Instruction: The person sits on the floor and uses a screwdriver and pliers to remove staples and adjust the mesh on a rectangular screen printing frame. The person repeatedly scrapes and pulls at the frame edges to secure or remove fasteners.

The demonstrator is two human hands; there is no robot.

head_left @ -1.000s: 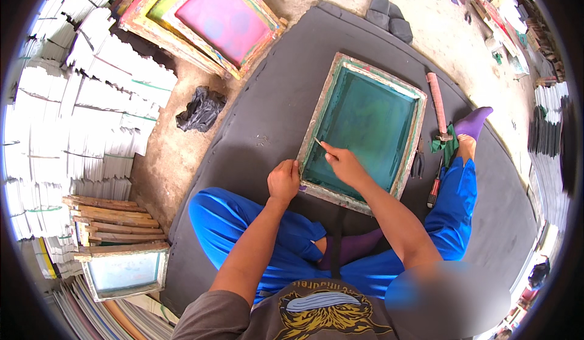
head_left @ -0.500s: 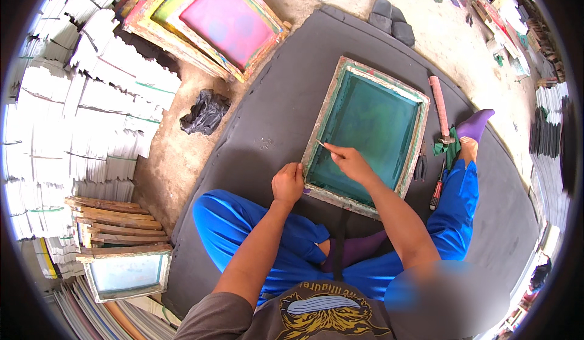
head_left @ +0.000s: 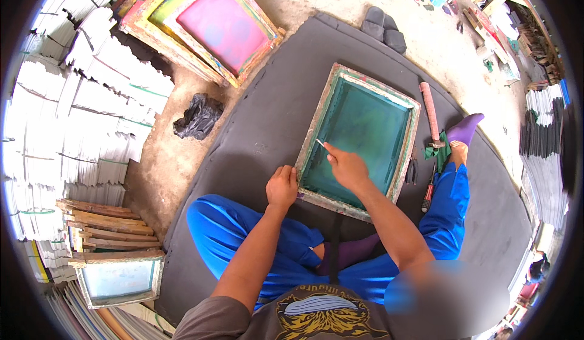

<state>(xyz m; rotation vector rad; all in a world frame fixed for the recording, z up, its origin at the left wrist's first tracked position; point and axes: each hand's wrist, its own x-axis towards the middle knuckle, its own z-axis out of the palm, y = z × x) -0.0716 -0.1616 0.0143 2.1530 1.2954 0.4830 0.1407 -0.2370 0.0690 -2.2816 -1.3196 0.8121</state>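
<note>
one screen-printing frame (head_left: 316,136) with green mesh lies flat on the dark grey mat (head_left: 255,121), just in front of the seated person's crossed legs in blue trousers. the left hand (head_left: 281,188) rests curled on the frame's near-left corner, fingers folded against the wooden edge and pressing it down. the right hand (head_left: 348,168) sits over the mesh inside the frame, thumb and fingers pinched together on one thin pale tool (head_left: 320,143), perhaps a small blade or stick, too small to tell, with its tip touching the mesh near the left rail. to the right of the frame lie one pinkish squeegee bar (head_left: 429,112), one red-handled tool (head_left: 427,195) and one green rag (head_left: 438,150) near the purple-socked foot (head_left: 465,129). beyond the mat, at least two more frames (head_left: 219,27), the top one with pink mesh, are stacked at the upper left; one black plastic bag (head_left: 196,116) sits on the bare floor. many bundles of white sheets (head_left: 79,109) fill the left side, and one pale blue frame (head_left: 118,279) lies at the lower left below a small pile of wooden slats (head_left: 100,221).
</note>
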